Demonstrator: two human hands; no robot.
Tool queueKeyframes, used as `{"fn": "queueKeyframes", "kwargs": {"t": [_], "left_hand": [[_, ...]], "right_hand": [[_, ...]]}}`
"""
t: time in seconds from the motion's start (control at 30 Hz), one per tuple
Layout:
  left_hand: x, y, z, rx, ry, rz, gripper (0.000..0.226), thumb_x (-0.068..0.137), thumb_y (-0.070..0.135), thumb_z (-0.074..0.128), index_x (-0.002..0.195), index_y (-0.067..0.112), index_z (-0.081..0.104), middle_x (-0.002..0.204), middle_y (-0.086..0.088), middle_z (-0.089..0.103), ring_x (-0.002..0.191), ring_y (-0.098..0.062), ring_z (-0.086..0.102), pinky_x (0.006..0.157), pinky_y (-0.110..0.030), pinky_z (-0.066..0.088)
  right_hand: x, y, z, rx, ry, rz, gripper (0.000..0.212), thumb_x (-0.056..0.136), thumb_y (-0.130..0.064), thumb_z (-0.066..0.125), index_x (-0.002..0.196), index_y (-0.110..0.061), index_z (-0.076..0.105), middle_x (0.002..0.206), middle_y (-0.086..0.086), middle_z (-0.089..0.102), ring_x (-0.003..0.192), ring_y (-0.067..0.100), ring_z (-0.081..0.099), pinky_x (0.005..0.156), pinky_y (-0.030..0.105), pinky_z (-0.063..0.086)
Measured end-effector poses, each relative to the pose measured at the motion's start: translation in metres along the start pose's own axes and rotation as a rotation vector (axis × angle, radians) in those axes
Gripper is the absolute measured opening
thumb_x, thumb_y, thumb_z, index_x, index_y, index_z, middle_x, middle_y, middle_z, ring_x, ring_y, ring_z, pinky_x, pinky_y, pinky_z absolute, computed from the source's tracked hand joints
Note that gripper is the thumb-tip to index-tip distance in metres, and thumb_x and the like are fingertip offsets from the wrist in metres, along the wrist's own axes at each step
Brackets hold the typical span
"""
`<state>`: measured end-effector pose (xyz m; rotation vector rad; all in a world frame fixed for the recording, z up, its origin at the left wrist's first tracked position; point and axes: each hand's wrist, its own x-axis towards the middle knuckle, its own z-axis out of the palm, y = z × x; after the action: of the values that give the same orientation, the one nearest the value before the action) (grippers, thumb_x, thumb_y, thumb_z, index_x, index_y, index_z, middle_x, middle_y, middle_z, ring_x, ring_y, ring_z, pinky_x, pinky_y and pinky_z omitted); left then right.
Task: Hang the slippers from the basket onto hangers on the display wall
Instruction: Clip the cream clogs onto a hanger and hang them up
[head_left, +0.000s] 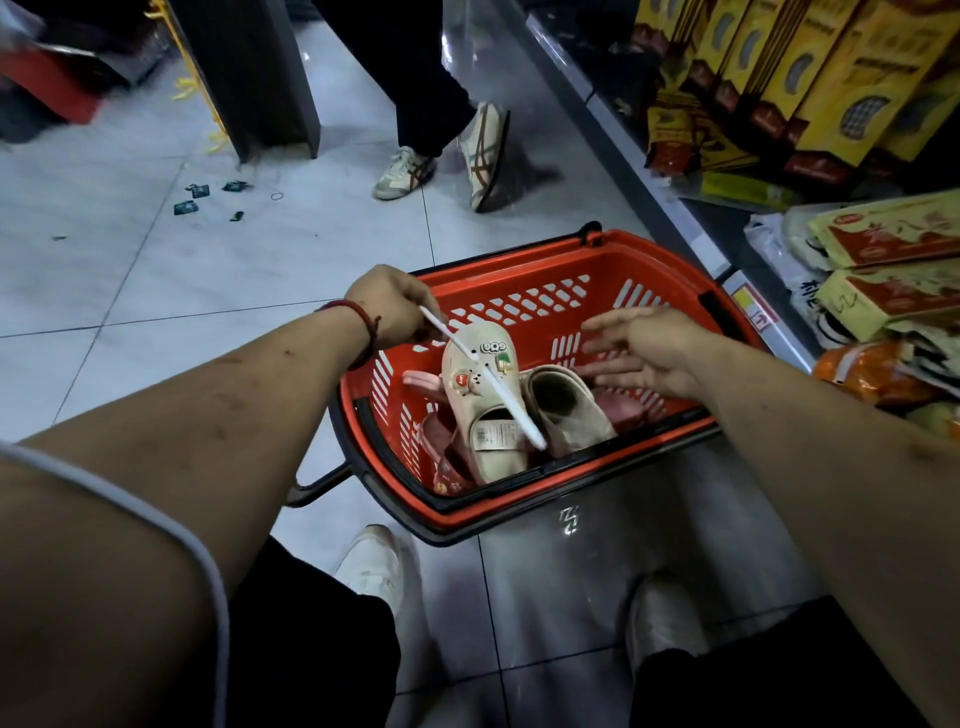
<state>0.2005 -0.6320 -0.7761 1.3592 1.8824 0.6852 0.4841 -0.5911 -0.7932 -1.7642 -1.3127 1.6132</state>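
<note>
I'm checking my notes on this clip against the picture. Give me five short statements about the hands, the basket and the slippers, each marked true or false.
1. The left hand grips a white hanger. True.
2. A beige slipper in the basket bears small charms. True.
3. The right hand grips that slipper. False: it is open above the basket and holds nothing.
4. The basket stands on a shelf. False: it stands on the tiled floor.
5. Pink slippers lie in the basket too. True.
</note>
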Motion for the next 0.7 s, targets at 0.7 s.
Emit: {"fn": "queueKeyframes", "kwargs": {"t": [0.7], "left_hand": [[-0.002,0.02,0.018,-0.154,-0.024,-0.06,0.005,0.089,0.001,0.07,0.092,0.003,0.066,0.082,-0.018,0.073,0.068,-0.025,0.075,0.067,-0.034,0.063]], "right_hand": [[-0.013,-0.01,0.039,-0.285,-0.491,-0.158,0.029,0.085,-0.02,0.077,0.109,-0.005,0.072,0.094,0.012,0.076,0.076,0.02,0.073,0.072,0.032,0.059]]}}
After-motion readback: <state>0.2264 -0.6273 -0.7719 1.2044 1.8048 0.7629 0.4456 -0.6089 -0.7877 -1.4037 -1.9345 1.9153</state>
